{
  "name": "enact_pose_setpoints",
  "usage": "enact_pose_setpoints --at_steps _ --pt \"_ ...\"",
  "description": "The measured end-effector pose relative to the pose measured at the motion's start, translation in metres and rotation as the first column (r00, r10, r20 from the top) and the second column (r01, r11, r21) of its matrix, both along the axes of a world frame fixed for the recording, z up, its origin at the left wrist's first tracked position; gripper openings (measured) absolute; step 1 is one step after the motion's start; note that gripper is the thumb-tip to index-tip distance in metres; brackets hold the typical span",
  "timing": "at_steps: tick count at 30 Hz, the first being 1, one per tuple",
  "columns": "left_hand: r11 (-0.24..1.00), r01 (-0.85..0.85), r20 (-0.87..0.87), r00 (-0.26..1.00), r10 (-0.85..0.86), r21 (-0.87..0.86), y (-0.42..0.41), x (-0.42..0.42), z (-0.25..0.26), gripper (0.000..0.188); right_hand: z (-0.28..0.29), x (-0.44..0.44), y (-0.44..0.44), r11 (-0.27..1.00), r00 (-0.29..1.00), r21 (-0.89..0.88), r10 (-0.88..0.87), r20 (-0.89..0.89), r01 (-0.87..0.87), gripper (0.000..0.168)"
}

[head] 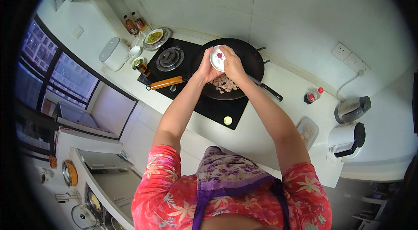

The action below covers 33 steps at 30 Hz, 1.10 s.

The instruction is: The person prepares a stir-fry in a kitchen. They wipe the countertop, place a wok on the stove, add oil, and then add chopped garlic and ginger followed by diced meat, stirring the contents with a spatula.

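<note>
Both of my hands hold a small white round dish (217, 58) over the wok, with a red floral mark showing on its face. My left hand (207, 68) grips its left and lower edge. On the right edge, my right hand (233, 66) has its fingers curled around. Below them, the large dark wok (251, 53) sits on the right side of the hob, with diced pinkish meat (224, 84) at its near side. Its orange wooden handle (166, 83) points left. A utensil with a black handle (271, 92) rests across the wok's right rim.
Left of the wok is a bare burner (170, 58). A dark bottle (142, 67) and a plate of food (154, 36) stand beyond. A yellow-rimmed cap (228, 120) lies at the hob's front corner. Rightwards are a cola bottle (313, 95), a plastic container (308, 133) and a kettle (351, 109).
</note>
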State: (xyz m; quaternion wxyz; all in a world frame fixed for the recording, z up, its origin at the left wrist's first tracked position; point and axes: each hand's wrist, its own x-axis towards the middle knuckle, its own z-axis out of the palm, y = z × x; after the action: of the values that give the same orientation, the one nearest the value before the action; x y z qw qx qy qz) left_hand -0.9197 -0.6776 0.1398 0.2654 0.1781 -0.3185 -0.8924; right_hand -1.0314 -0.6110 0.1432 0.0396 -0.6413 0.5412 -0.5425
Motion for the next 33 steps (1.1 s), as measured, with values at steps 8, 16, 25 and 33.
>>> enact_pose_setpoints --at_steps 8,16,25,33 --pt "0.994 -0.037 0.147 0.988 0.052 -0.099 -0.025 0.008 -0.002 0.058 -0.009 0.008 0.0 0.959 0.954 0.054 0.283 -0.096 -0.279 0.036" --pt "0.96 -0.077 0.218 0.966 0.139 -0.268 -0.035 0.008 -0.001 0.058 -0.002 -0.016 -0.015 0.985 0.963 0.133 0.142 -0.228 -0.114 0.034" --pt "0.9 -0.146 0.371 0.875 0.311 -0.412 -0.042 0.012 -0.004 0.045 -0.022 -0.03 -0.01 0.887 0.898 0.461 0.209 -0.387 -0.007 0.032" --pt "0.74 -0.16 0.312 0.833 0.456 -0.654 -0.049 0.021 -0.014 0.055 -0.019 -0.01 -0.019 0.973 0.874 0.186 0.209 -0.439 -0.14 0.026"
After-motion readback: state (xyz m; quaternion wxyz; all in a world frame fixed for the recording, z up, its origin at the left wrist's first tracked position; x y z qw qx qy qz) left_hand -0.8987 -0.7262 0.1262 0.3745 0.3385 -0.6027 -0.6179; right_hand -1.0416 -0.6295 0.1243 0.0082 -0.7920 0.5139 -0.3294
